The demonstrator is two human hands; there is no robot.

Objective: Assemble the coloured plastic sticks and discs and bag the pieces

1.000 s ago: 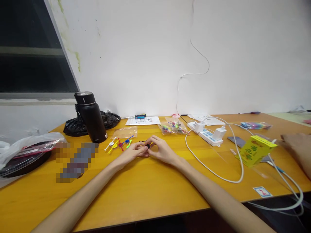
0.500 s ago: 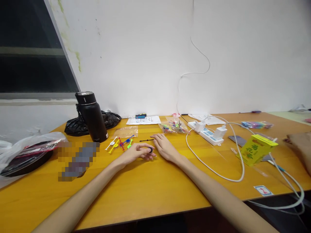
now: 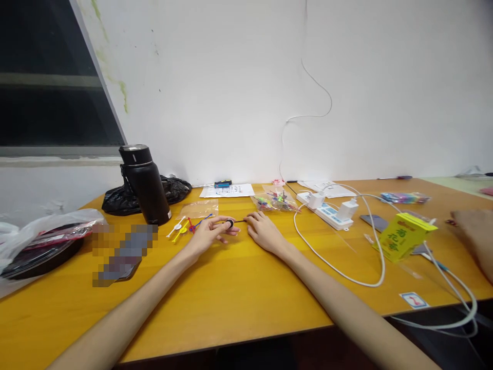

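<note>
Between the thumb and fingers of my left hand [image 3: 210,234] is a small black round piece [image 3: 230,223]. The shaft of a thin black arrow [image 3: 239,221] shows between that piece and my right hand [image 3: 265,234], whose fingertips are closed at the arrow's end. The round piece lies against or over the arrow; I cannot tell whether they are joined. Beside my left hand lie several coloured plastic spinner arrows [image 3: 180,231] in white, yellow, red and blue, partly covered by the hand.
A black bottle [image 3: 146,187] stands left, near a pixelated phone-like object [image 3: 129,254]. Behind my hands lie a bag of coloured pieces [image 3: 275,199] and a paper sheet [image 3: 227,190]. A power strip [image 3: 327,213], white cables and a yellow box [image 3: 402,236] are right, near another person's arm [image 3: 475,236].
My left hand has moved a little left and up with the black round piece, which now meets the arrow's line. It covers the green spinner arrow. My right hand has barely moved.
</note>
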